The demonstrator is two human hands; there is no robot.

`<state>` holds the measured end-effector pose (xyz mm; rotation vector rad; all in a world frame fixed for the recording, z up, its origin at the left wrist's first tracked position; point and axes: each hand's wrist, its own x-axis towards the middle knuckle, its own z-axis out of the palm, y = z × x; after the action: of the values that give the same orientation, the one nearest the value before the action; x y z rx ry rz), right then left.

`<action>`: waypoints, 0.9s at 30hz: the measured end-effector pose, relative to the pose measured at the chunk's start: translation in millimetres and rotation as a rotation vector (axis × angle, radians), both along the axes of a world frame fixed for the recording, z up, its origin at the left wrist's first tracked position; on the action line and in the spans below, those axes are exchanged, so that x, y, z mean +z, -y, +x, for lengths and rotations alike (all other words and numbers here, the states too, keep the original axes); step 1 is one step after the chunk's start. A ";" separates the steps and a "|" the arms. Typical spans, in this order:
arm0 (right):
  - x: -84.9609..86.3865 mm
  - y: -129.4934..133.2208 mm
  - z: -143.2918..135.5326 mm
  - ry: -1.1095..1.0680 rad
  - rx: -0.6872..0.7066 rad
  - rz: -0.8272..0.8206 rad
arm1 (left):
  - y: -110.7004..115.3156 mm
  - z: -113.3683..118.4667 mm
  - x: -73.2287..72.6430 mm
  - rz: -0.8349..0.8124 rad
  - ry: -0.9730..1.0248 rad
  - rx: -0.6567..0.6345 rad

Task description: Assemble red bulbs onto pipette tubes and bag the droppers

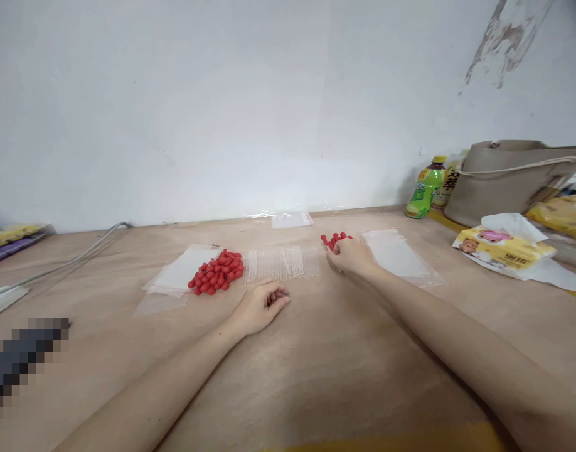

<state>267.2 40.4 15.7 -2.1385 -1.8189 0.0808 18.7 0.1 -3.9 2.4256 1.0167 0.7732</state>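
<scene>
My left hand [262, 306] rests on the table with its fingers loosely curled and nothing visible in it, just in front of a row of clear plastic tubes [283, 263]. A pile of small red caps [217, 272] lies to the left of the row. My right hand [351, 256] sits at the right end of the tubes, closed around a small bunch of red caps [335, 239] that stick out past the fingers.
Clear plastic bags lie left [179, 276], right [401, 254] and at the back [292, 219]. At the far right stand a green bottle [425, 188], a beige handbag [509, 179] and a tissue pack [502, 245]. A grey cable [71, 257] runs along the left.
</scene>
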 end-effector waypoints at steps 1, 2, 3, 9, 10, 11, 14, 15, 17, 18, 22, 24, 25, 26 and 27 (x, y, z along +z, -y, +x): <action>-0.9 -3.1 -2.7 0.022 -0.027 -0.010 | 0.0 -0.1 -0.3 0.002 0.001 -0.002; -1.8 -5.8 -4.9 0.036 -0.049 -0.016 | -0.1 -0.2 -0.6 0.007 0.003 -0.005; -2.5 -8.2 -6.5 0.042 -0.068 -0.021 | -0.1 -0.3 -0.9 0.013 0.004 -0.008; -4.7 -12.9 -7.9 0.036 -0.112 -0.049 | 0.3 -0.6 -0.8 0.017 -0.003 -0.008; -5.0 -12.9 -7.7 0.036 -0.115 -0.050 | 0.4 -0.5 -0.5 0.015 -0.005 -0.008; -5.3 -12.8 -7.5 0.037 -0.119 -0.050 | 0.5 -0.4 -0.2 0.012 -0.006 -0.007; -4.8 -12.1 -7.8 0.048 -0.124 -0.050 | 0.6 -0.2 0.0 0.006 -0.012 -0.008; -4.0 -11.6 -8.4 0.053 -0.123 -0.047 | 0.6 -0.2 -0.1 0.005 -0.013 -0.007; -1.9 -10.0 -10.6 0.066 -0.116 -0.036 | 0.6 -0.3 -0.2 0.006 -0.013 -0.007; -0.8 -8.9 -12.4 0.071 -0.112 -0.028 | 0.7 -0.4 -0.1 0.006 -0.011 -0.009; 1.9 -4.7 -22.8 0.091 -0.087 0.000 | 1.1 -0.5 0.5 0.015 -0.004 -0.015; 1.7 -3.5 -28.3 0.097 -0.077 0.002 | 1.0 -0.5 0.6 0.016 -0.006 -0.015; 1.4 -3.3 -30.6 0.097 -0.072 -0.003 | 0.9 -0.4 0.5 0.016 -0.007 -0.016; 1.0 -3.2 -32.5 0.093 -0.067 -0.013 | 0.8 -0.4 0.4 0.016 -0.008 -0.016; 0.6 -3.4 -33.9 0.089 -0.062 -0.024 | 0.6 -0.5 0.2 0.016 -0.007 -0.016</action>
<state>233.3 43.9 16.3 -2.2469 -1.8065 -0.0070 18.2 -0.5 -3.8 2.4488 0.9960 0.7709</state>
